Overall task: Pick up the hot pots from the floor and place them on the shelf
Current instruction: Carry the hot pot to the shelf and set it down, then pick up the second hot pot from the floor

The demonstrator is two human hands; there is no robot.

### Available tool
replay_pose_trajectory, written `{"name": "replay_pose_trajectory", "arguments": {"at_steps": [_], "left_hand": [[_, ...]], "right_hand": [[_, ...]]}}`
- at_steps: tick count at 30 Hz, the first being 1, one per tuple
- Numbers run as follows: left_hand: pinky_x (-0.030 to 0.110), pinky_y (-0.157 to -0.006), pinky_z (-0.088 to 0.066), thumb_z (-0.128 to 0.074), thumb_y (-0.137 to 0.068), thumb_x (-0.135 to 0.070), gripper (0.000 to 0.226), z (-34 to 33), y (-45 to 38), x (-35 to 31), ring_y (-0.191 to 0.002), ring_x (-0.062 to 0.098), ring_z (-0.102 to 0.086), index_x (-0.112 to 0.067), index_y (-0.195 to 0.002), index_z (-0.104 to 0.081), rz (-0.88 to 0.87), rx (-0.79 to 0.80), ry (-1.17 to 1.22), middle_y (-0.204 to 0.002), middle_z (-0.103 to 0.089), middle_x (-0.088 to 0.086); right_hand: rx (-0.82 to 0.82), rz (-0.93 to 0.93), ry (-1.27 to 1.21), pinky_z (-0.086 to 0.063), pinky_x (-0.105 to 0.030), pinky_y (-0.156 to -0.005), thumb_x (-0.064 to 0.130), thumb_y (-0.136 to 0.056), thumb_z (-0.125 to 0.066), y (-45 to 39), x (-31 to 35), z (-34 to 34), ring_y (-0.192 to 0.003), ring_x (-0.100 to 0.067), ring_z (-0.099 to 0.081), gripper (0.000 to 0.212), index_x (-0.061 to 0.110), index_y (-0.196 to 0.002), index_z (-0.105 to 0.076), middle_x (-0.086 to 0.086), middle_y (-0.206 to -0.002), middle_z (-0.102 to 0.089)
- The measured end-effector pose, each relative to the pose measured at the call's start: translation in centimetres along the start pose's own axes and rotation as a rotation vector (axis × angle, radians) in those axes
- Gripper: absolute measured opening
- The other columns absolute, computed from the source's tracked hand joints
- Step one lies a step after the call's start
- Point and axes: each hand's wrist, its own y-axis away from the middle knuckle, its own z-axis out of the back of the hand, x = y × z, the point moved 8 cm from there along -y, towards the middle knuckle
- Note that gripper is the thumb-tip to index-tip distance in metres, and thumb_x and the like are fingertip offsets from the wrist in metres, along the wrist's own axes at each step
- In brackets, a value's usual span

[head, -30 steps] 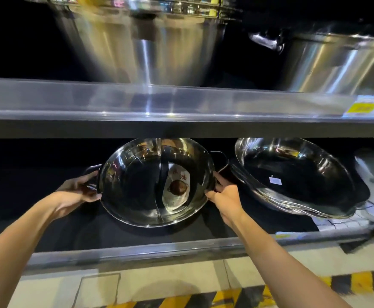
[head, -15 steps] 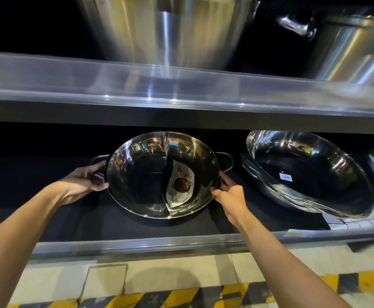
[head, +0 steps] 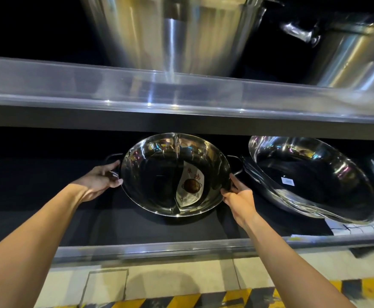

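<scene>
left hand (head: pixel 99 182): grip wraps left loop handle | divided hot pot (head: pixel 175 174): tilted on lower shelf (head: pixel 137 227), mid-depth, beside stacked woks (head: pixel 310 181); stiff, slick steel, probably light; best held by both handles | right hand (head: pixel 239 198): grip pinches right rim

The scene is dim overall, with deep black filling the upper left of the frame and the recess of the lower shelf; warm light from above and in front catches the round, divided stainless-steel hot pot (head: pixel 175 174) at centre, leaving bright specks of glare on its rim. The tall steel stockpot (head: pixel 170 34) at upper centre is smeared by motion blur; the clear plastic shelf-edge strip (head: pixel 115 85) bows with wide-angle distortion; a soft shadow lies on the pale floor (head: pixel 181 278) at bottom centre.
</scene>
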Motion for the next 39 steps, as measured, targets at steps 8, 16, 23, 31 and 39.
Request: {"name": "replay_pose_trajectory", "arguments": {"at_steps": [8,16,23,31,39], "left_hand": [[0.031,-0.108,-0.028,-0.047,-0.085,0.015,0.070,-0.4,0.3,0.2,-0.110,0.021,-0.046,-0.011,-0.145,-0.020,0.028,-0.031,-0.003,-0.094,-0.053,0.008],[0.042,-0.102,-0.042,-0.052,-0.090,-0.005,0.050,1.0,4.0,-0.8,-0.123,0.033,-0.049,-0.011,-0.138,-0.038,-0.007,-0.326,-0.167,-0.130,-0.054,0.019],[0.044,-0.105,-0.037,-0.043,-0.095,-0.023,0.045,2.6,17.3,-0.9,-0.125,0.039,-0.047,-0.002,-0.134,-0.043,0.106,-0.323,-0.740,-0.135,-0.049,0.024],[0.043,-0.104,-0.036,-0.038,-0.096,-0.025,0.044,7.7,35.4,-13.7,-0.125,0.035,-0.046,-0.006,-0.136,-0.040,0.202,-0.361,-1.052,-0.143,-0.044,0.017],[0.050,-0.094,-0.043,-0.042,-0.095,-0.018,0.036,15.3,56.7,-32.0,-0.112,0.044,-0.055,0.002,-0.122,-0.053,0.214,-0.585,-1.032,-0.129,-0.054,0.027]], "right_hand": [[0.025,-0.003,0.015,-0.046,-0.049,-0.103,-0.013,-0.087,-0.051,-0.4,-0.4,0.2,-0.117,-0.023,-0.057,0.060,0.016,-0.138,-0.042,-0.013,-0.129,-0.060],[-0.016,0.004,0.235,-0.046,-0.037,-0.088,0.016,-0.092,-0.055,2.3,1.0,1.1,-0.086,-0.032,-0.060,0.034,0.014,-0.126,-0.054,-0.017,-0.086,-0.063],[-0.018,0.077,0.805,-0.046,-0.031,-0.080,0.018,-0.096,-0.045,12.3,6.7,-1.8,-0.085,-0.027,-0.065,0.036,0.010,-0.129,-0.054,-0.019,-0.094,-0.073],[0.534,0.173,1.041,-0.039,-0.036,-0.066,0.022,-0.096,-0.038,25.5,21.1,-14.7,-0.077,-0.034,-0.059,0.028,0.008,-0.079,-0.056,-0.018,-0.077,-0.061],[0.822,0.293,1.121,-0.034,-0.033,-0.061,0.018,-0.095,-0.036,39.8,40.3,-22.4,-0.061,-0.025,-0.044,0.030,0.010,-0.070,-0.050,-0.006,-0.068,-0.055]]}}
